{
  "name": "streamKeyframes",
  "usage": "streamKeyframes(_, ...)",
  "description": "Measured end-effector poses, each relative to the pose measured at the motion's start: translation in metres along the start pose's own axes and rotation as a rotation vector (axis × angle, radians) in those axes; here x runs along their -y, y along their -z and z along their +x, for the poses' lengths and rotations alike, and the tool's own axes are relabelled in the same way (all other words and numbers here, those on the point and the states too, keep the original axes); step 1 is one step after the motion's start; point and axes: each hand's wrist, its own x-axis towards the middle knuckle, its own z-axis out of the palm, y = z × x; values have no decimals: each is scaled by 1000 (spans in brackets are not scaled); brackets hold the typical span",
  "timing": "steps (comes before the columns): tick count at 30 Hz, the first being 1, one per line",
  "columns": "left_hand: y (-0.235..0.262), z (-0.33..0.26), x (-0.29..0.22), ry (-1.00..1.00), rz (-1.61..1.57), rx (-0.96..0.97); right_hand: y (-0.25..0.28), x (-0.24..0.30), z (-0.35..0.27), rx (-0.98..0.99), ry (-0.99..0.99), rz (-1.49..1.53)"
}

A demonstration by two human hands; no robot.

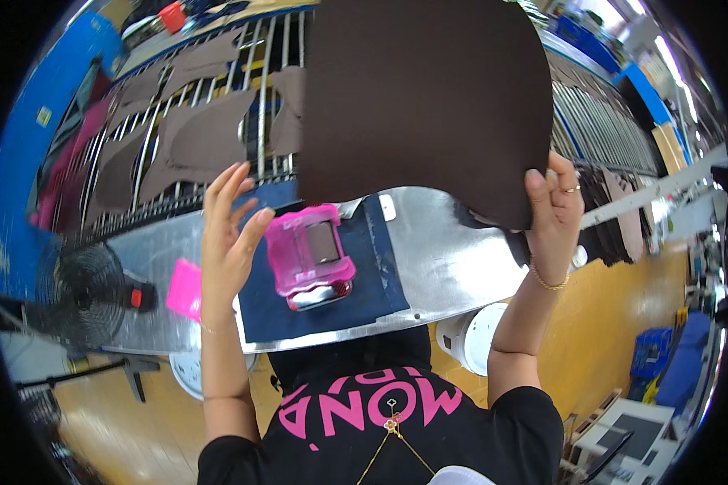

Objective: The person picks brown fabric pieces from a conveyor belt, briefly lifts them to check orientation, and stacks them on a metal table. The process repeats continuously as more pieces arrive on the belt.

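Observation:
A large dark brown sheet piece (421,105), like cut leather or fabric, is held up over the far side of the metal table (453,250). My right hand (554,206) pinches its lower right corner between thumb and fingers. Left of the sheet, my left hand (230,234) is raised with its fingers apart, holding nothing. Close to that hand, a bright pink plastic tray (281,250) with a small dark rectangle in it rests on a dark blue cloth (380,275). A shiny silver and red thing (319,296) sits at the tray's near end.
Beyond the table runs a rack of metal rods (263,81) carrying several brown cut pieces (206,137). A black fan (85,287) and a pink flat piece (184,289) are at the left. White buckets (484,339) stand below the near edge. More dark pieces (611,222) hang at right.

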Motion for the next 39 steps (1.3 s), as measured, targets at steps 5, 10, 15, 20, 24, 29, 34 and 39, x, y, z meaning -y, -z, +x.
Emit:
streamKeyframes(5,50,-9,-19,383,-281,105,-73,-4,-5,215,-83,304)
streamKeyframes(10,122,-20,-18,241,2,-146,-129,-30,-17,516,-55,41)
streamKeyframes(15,153,-29,-36,218,224,-265,-171,-23,-24,484,126,13)
streamKeyframes(20,158,-40,-31,242,225,-261,-178,-36,-27,459,335,-27)
streamKeyframes(24,148,-45,-13,296,179,-148,-155,-41,-26,496,326,-100)
streamKeyframes(29,105,-40,5,376,164,91,-107,-70,-45,510,94,-182)
streamKeyframes(34,52,-24,5,238,269,285,-60,-103,-86,329,-167,-133)
streamKeyframes(39,1,-9,-3,-145,458,410,9,-105,-97,200,-344,-181)
